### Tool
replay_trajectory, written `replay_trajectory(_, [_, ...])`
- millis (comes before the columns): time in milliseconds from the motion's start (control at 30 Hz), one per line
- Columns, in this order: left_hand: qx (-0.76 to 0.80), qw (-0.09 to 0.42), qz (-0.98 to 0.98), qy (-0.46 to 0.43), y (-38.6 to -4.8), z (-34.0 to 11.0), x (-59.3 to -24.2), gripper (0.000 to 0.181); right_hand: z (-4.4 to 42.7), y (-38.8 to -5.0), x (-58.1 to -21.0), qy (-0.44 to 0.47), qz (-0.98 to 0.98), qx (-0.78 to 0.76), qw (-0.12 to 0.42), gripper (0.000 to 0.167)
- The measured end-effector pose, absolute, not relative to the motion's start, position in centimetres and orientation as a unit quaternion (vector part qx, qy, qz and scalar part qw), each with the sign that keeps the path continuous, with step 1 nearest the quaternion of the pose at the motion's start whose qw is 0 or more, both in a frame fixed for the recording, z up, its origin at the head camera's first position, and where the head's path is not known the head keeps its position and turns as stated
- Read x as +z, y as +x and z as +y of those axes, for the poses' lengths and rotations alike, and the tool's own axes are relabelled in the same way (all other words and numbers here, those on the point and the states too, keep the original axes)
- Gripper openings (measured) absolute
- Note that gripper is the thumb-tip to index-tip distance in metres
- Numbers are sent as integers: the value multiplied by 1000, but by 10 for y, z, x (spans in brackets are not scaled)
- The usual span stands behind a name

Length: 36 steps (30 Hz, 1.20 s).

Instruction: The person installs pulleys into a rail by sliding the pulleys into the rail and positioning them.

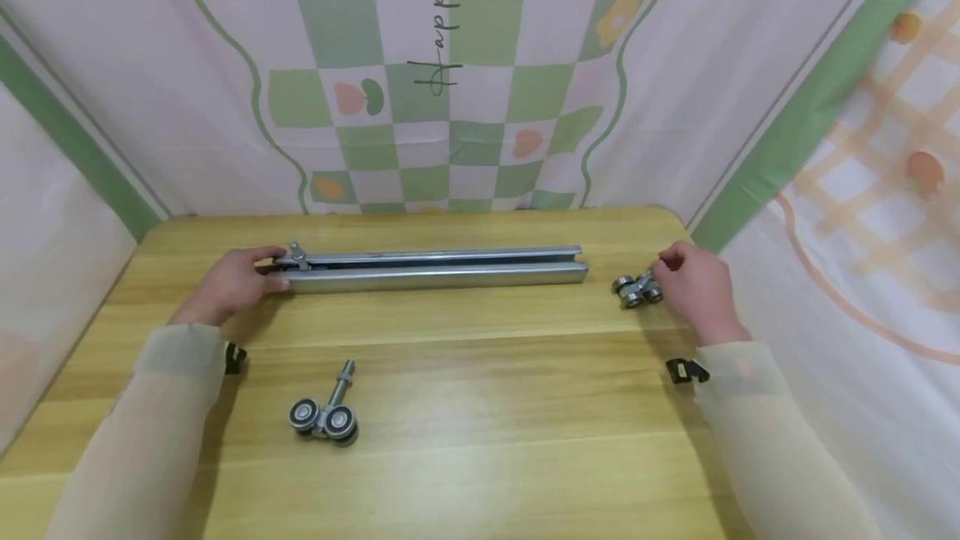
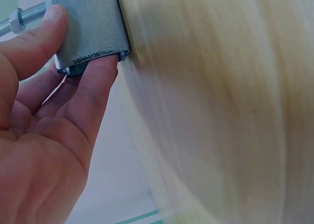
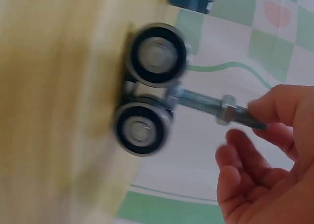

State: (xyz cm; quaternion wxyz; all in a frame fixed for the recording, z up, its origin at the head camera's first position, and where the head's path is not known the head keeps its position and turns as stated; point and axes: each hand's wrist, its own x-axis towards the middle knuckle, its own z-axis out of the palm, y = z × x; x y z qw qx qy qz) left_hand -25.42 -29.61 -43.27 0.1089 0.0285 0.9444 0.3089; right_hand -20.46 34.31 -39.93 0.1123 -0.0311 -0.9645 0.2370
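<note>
A metal rail (image 1: 438, 276) with a slot along its top lies across the table. My left hand (image 1: 238, 282) grips its left end, thumb on the side wall and fingers at the end opening in the left wrist view. Out of the slot near that end rises a threaded bolt (image 1: 298, 255) with a nut; what it joins inside is mostly hidden. To the right of the rail, apart from it, my right hand (image 1: 697, 286) pinches the bolt tip of a roller trolley (image 3: 149, 89). Its wheels are low over the table; whether they touch is unclear.
A second roller trolley (image 1: 324, 419) lies on the wooden table (image 1: 480, 457) at front left, its bolt pointing away. Patterned cloth (image 1: 480, 107) hangs at the back, and more cloth (image 1: 862, 273) hangs on the right side.
</note>
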Motion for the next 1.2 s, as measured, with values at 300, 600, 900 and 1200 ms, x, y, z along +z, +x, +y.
replay_trajectory(300, [306,115,944,32,-254,-296,-429,67,363,-203,-419,-62,-939,331,65,59])
replay_trajectory(600, [307,122,944,23,-253,-294,-426,67,360,-204,-418,-56,-935,339,84,47])
replay_trajectory(900, [314,126,941,10,-254,-295,-429,67,355,-210,-423,-84,-929,349,94,43])
replay_trajectory(1200, [312,127,941,16,-255,-295,-431,67,348,-219,-422,-101,-917,373,99,42])
